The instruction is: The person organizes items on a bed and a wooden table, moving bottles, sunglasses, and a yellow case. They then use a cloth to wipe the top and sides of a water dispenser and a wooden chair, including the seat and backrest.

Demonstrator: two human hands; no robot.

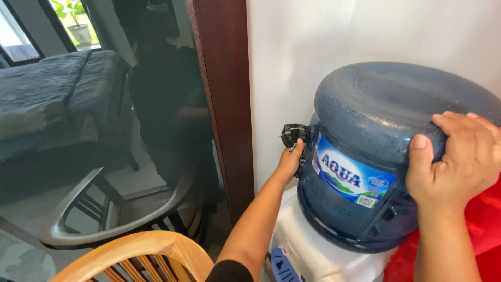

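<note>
A large dark-blue plastic water jug [376,156] sits inverted on a white dispenser [308,250], at its top edge by the wall. The right hand [459,156] clamps its ridged base; the left hand [288,159] grips its far side beside a crumpled black wrapper [293,133]. Steadying both sides evenly should keep it upright.

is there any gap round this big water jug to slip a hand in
Bare gap: between the blue water jug and the brown door frame, along the white wall, where the left hand reaches a dark cloth. Crowded: the right hand grips the jug's right shoulder, red material presses below it, and the jug fills the white dispenser top.
</note>
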